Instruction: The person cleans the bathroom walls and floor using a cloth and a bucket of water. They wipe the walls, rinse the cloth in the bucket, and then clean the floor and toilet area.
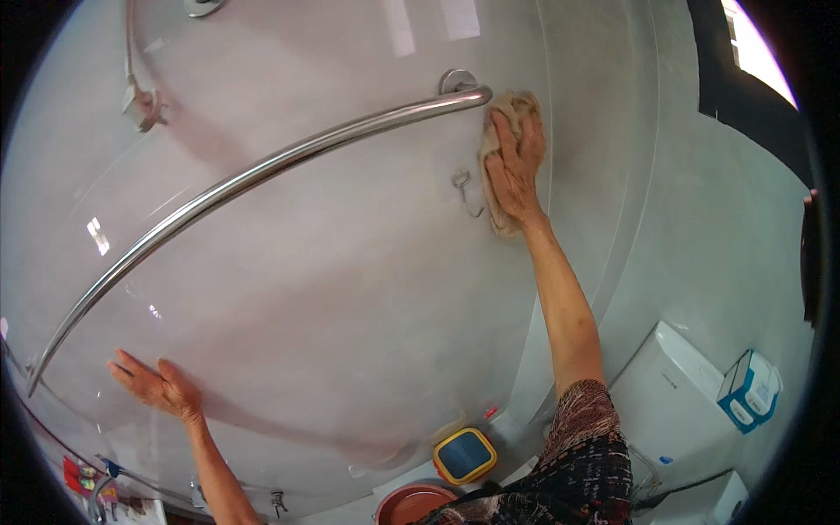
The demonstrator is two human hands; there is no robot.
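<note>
My right hand presses a tan cloth flat against the glossy wall, just beyond the right end of a metal rail. The cloth shows above and to the left of my fingers. A small metal hook sits on the wall close to the cloth's left edge. Lower at the left, my left hand is held out, thumb apart from the fingers and nothing in it. It is in front of the wall, below the rail; whether it touches the wall I cannot tell.
A plug on a cord hangs at the upper left. Low down are a yellow-rimmed container, a reddish-brown basin and a small tap. On the right, a blue-and-white box stands on a white cistern.
</note>
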